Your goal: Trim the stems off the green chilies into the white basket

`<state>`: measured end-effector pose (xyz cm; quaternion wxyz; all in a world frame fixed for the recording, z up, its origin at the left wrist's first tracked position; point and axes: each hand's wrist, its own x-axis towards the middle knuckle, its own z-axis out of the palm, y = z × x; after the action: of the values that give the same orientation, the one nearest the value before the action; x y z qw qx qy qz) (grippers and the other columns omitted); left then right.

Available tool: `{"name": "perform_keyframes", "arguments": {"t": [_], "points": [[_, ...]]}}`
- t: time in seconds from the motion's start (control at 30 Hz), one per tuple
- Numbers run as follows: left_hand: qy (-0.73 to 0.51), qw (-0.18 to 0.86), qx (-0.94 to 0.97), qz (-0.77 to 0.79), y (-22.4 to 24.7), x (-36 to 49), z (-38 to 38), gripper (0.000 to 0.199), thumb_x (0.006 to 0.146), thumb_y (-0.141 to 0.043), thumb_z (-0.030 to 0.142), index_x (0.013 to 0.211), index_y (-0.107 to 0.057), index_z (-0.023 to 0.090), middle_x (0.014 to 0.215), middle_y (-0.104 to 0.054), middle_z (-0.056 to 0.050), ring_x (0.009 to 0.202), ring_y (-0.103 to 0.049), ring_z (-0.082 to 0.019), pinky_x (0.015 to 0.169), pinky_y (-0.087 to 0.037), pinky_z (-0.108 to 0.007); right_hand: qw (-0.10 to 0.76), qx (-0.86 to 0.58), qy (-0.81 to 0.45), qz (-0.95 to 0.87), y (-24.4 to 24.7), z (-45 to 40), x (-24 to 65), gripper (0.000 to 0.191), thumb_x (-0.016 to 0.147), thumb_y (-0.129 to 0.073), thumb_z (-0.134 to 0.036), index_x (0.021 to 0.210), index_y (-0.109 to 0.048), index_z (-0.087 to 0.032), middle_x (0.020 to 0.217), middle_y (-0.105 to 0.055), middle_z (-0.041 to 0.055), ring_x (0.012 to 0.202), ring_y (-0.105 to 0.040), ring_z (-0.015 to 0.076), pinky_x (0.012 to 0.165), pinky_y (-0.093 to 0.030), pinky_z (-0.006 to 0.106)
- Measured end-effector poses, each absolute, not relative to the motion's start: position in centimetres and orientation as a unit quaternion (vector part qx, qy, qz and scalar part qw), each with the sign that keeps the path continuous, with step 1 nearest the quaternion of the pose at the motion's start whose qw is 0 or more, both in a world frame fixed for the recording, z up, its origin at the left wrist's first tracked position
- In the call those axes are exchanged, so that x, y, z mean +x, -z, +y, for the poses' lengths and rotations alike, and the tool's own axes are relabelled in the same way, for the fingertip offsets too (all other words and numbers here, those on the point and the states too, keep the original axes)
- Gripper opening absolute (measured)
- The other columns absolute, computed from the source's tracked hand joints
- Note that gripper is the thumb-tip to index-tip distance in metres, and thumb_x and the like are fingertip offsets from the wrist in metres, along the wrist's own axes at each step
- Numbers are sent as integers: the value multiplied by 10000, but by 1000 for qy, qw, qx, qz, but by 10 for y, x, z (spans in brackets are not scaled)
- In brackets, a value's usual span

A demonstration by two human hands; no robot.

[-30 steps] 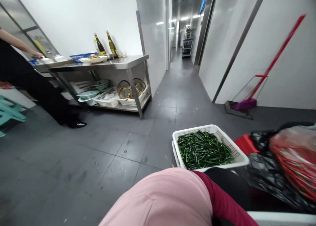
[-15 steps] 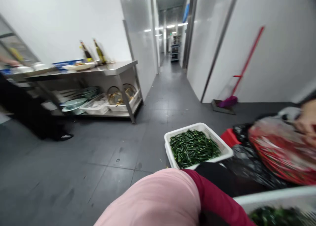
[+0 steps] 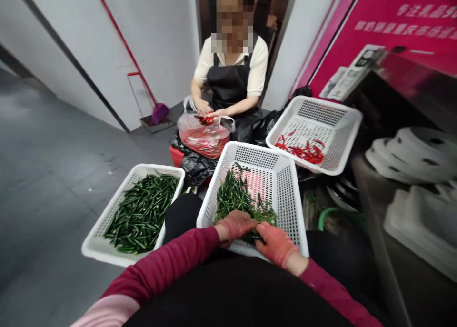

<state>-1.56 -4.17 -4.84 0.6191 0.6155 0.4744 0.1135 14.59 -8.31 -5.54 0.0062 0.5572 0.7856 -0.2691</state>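
Both of my hands wear thin reddish gloves and meet over the near end of a white perforated basket (image 3: 287, 198). Green chillies (image 3: 232, 193) with stems and leafy bits lie in its left and near part. My left hand (image 3: 237, 224) is closed, fingertips pressed together. Close against it, my right hand (image 3: 276, 243) is closed too, on a green chilli that shows between the hands. What my left fingers hold is too small to name. At the left, a white basket (image 3: 93, 243) holds a heap of green chillies (image 3: 143, 213).
A person (image 3: 232, 74) in a black apron sits opposite, hands above a plastic bag (image 3: 203, 136) of red chillies. Another white basket (image 3: 335, 122) with red chillies stands at the right. A red broom (image 3: 124, 41) leans at the wall; white containers (image 3: 417, 155) are stacked far right.
The view has swung right and down, away from the corridor and steel table. My hands, the middle basket and the seated person now show.
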Motion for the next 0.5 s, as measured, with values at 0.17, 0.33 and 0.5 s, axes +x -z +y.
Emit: {"name": "perform_keyframes", "arguments": {"t": [0.17, 0.33, 0.5], "points": [[-193, 747, 516, 372, 45, -25, -47, 408, 750, -406, 548, 648, -457, 157, 554, -470, 12, 482, -440, -86, 476, -355, -216, -132, 512, 360, 769, 61, -52, 171, 228, 749, -445, -234, 910, -595, -174, 888, -616, 60, 843, -553, 177, 796, -403, 283], [-71, 576, 696, 423, 66, -16, -44, 315, 682, -548, 431, 879, -622, 196, 796, -600, -14, 700, -533, -132, 651, -406, -226, -46, 698, 343, 627, 86, 12, 182, 277, 776, -446, -326, 932, -618, -175, 865, -648, 80, 764, -584, 199, 691, -415, 298], [12, 471, 747, 469, 71, -13, -43, 293, 693, -514, 414, 899, -649, 256, 803, -602, 15, 677, -535, -134, 596, -388, -204, 7, 736, 320, 597, 105, 47, 166, 328, 632, -637, -347, 866, -632, -118, 845, -647, 144, 777, -592, 240, 662, -411, 314]]}}
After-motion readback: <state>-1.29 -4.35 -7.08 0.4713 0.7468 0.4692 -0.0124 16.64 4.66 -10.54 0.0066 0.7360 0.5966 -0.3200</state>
